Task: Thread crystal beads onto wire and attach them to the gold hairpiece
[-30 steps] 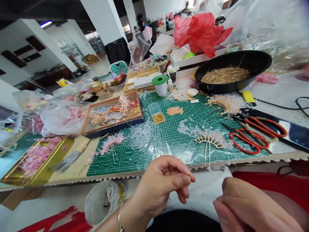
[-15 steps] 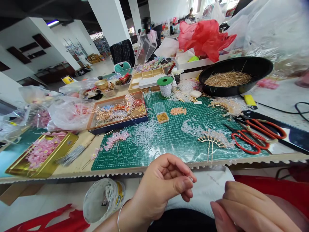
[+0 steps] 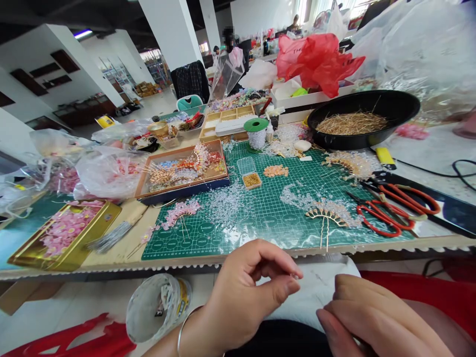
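Note:
My left hand (image 3: 250, 290), with a thin bangle at the wrist, pinches a tiny clear bead (image 3: 294, 276) between thumb and forefinger, just off the table's front edge. To its right, my right hand (image 3: 375, 312) is closed, fingers curled together; whatever is in them is hidden. Beyond the hands lies a green cutting mat (image 3: 267, 230). On it rest a gold hair comb with clear beads (image 3: 327, 215), a pink beaded hair comb (image 3: 180, 213), loose clear beads (image 3: 226, 203), a small case of gold beads (image 3: 252, 180) and peach-coloured pieces (image 3: 275, 171).
Red-handled scissors (image 3: 386, 218) lie at the mat's right. Behind them stands a black bowl (image 3: 323, 136) of gold pins. Leftward are a cardboard box (image 3: 182, 187) of ornaments, a brush (image 3: 117, 238) and a gold tin (image 3: 74, 258) of pink flowers. A bucket (image 3: 148, 322) stands below the table.
My right hand has moved slightly left and up, nearer my left hand. The left thumb and forefinger still pinch the bead; its other fingers have curled in. The view has shifted a little.

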Action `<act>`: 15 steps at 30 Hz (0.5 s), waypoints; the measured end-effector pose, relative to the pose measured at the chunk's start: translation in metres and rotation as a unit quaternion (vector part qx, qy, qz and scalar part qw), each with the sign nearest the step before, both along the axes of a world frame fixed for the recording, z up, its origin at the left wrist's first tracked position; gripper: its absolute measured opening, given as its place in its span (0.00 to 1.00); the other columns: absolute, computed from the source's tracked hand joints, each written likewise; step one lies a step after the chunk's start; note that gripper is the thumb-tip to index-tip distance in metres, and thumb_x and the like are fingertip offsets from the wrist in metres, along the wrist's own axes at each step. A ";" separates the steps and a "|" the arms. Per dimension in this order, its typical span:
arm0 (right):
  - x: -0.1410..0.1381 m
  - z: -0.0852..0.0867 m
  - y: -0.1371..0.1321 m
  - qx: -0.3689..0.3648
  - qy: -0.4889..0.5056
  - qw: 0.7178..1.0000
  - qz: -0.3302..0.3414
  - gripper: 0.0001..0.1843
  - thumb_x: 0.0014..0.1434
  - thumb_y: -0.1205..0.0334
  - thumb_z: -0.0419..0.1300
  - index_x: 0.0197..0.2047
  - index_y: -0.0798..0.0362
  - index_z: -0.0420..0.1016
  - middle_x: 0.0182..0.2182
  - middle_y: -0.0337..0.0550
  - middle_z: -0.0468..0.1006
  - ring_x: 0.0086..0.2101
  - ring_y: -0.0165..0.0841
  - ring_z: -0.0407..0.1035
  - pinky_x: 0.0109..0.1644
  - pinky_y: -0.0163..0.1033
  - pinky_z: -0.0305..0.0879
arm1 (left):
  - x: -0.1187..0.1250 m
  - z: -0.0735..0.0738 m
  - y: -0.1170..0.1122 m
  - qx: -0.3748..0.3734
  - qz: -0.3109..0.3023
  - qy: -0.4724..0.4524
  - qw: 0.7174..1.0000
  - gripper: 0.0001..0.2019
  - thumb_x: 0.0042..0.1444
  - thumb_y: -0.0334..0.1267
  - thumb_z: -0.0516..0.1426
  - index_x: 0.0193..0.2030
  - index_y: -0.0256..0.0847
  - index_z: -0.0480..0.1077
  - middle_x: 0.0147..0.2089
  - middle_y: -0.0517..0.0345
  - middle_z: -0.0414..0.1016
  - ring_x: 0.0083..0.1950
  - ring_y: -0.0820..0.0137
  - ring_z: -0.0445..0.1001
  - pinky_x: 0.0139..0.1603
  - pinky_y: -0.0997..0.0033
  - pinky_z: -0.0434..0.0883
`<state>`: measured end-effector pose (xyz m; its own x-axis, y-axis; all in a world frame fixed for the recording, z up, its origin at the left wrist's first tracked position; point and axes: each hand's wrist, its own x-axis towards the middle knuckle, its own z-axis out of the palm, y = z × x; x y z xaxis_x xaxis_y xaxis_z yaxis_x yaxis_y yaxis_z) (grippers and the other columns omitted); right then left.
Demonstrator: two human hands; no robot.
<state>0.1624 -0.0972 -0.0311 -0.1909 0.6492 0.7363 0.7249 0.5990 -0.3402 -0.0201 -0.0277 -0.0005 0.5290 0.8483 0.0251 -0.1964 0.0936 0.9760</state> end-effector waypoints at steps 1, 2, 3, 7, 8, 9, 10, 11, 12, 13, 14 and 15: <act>0.000 0.000 0.001 -0.008 0.010 1.000 0.011 0.09 0.62 0.63 0.57 0.29 0.47 0.69 0.16 0.37 0.65 0.16 0.31 0.65 0.21 0.37 0.70 | -0.002 0.002 0.000 0.060 0.014 0.040 0.997 0.06 0.55 0.29 0.66 0.37 0.42 0.75 0.36 0.60 0.78 0.39 0.74 0.76 0.42 0.75 0.72; -0.001 0.001 0.002 -0.013 0.021 0.999 0.021 0.09 0.62 0.63 0.58 0.29 0.46 0.68 0.16 0.36 0.65 0.15 0.31 0.63 0.21 0.38 0.70 | -0.004 0.004 0.001 0.116 0.023 0.074 0.990 0.05 0.56 0.29 0.65 0.37 0.42 0.75 0.36 0.59 0.78 0.40 0.72 0.76 0.43 0.72 0.72; -0.002 0.002 0.003 -0.019 0.032 0.999 0.031 0.09 0.62 0.63 0.58 0.28 0.46 0.68 0.16 0.36 0.65 0.15 0.31 0.62 0.21 0.38 0.69 | -0.005 0.006 0.001 0.162 0.029 0.101 0.981 0.05 0.57 0.29 0.64 0.37 0.43 0.75 0.37 0.58 0.79 0.40 0.71 0.76 0.44 0.70 0.72; -0.002 0.008 0.006 -0.084 0.093 0.988 0.093 0.08 0.64 0.64 0.58 0.31 0.46 0.67 0.16 0.35 0.67 0.16 0.31 0.65 0.21 0.36 0.66 | -0.009 0.015 0.003 0.253 0.021 0.144 0.957 0.06 0.57 0.28 0.62 0.39 0.43 0.75 0.38 0.57 0.80 0.41 0.69 0.77 0.45 0.68 0.72; -0.002 0.010 0.006 -0.111 0.110 0.982 0.108 0.07 0.65 0.64 0.58 0.33 0.46 0.68 0.18 0.36 0.69 0.17 0.31 0.67 0.21 0.35 0.66 | -0.009 0.017 0.003 0.258 0.014 0.149 0.955 0.06 0.57 0.27 0.63 0.39 0.43 0.75 0.38 0.57 0.80 0.41 0.69 0.77 0.45 0.68 0.72; -0.001 0.012 0.006 -0.140 0.125 0.975 0.118 0.06 0.66 0.64 0.57 0.35 0.45 0.69 0.19 0.36 0.71 0.19 0.31 0.68 0.22 0.34 0.66 | -0.008 0.018 0.004 0.260 0.006 0.153 0.953 0.06 0.56 0.27 0.63 0.39 0.42 0.75 0.38 0.58 0.80 0.41 0.69 0.77 0.45 0.68 0.72; 0.000 0.014 0.005 -0.169 0.135 0.968 0.124 0.06 0.67 0.63 0.57 0.36 0.45 0.69 0.20 0.35 0.72 0.20 0.30 0.69 0.23 0.33 0.66 | -0.008 0.019 0.005 0.263 -0.004 0.157 0.952 0.07 0.56 0.27 0.64 0.38 0.42 0.75 0.37 0.58 0.81 0.40 0.69 0.77 0.44 0.69 0.72; 0.001 0.016 0.005 -0.201 0.139 0.962 0.125 0.06 0.68 0.62 0.57 0.36 0.45 0.69 0.22 0.35 0.74 0.21 0.30 0.70 0.24 0.32 0.67 | -0.007 0.020 0.005 0.268 -0.013 0.160 0.950 0.07 0.55 0.27 0.64 0.38 0.42 0.75 0.36 0.58 0.81 0.39 0.69 0.77 0.44 0.69 0.72; 0.002 0.017 0.005 -0.232 0.140 0.955 0.122 0.08 0.69 0.61 0.56 0.35 0.45 0.69 0.22 0.34 0.75 0.22 0.29 0.71 0.26 0.31 0.68 | -0.006 0.021 0.005 0.278 -0.022 0.162 0.947 0.07 0.55 0.27 0.64 0.38 0.41 0.74 0.36 0.59 0.81 0.39 0.70 0.77 0.44 0.70 0.72; 0.003 0.017 0.005 -0.260 0.140 0.948 0.117 0.10 0.69 0.60 0.55 0.34 0.46 0.70 0.23 0.34 0.75 0.22 0.28 0.70 0.26 0.29 0.68 | -0.006 0.021 0.006 0.294 -0.028 0.161 0.942 0.06 0.56 0.27 0.64 0.38 0.41 0.74 0.35 0.59 0.81 0.38 0.71 0.78 0.44 0.71 0.72; 0.003 0.017 0.005 -0.286 0.141 0.941 0.109 0.12 0.70 0.59 0.55 0.32 0.46 0.70 0.22 0.33 0.74 0.22 0.28 0.70 0.26 0.28 0.68 | -0.005 0.021 0.006 0.317 -0.031 0.160 0.934 0.05 0.57 0.27 0.63 0.38 0.41 0.74 0.35 0.59 0.82 0.37 0.72 0.78 0.44 0.72 0.72; 0.003 0.016 0.005 -0.313 0.145 0.934 0.096 0.14 0.70 0.57 0.54 0.30 0.47 0.69 0.21 0.33 0.73 0.21 0.28 0.69 0.25 0.28 0.68 | -0.004 0.021 0.006 0.347 -0.035 0.160 0.923 0.05 0.59 0.27 0.62 0.40 0.41 0.74 0.36 0.59 0.82 0.37 0.72 0.79 0.44 0.72 0.73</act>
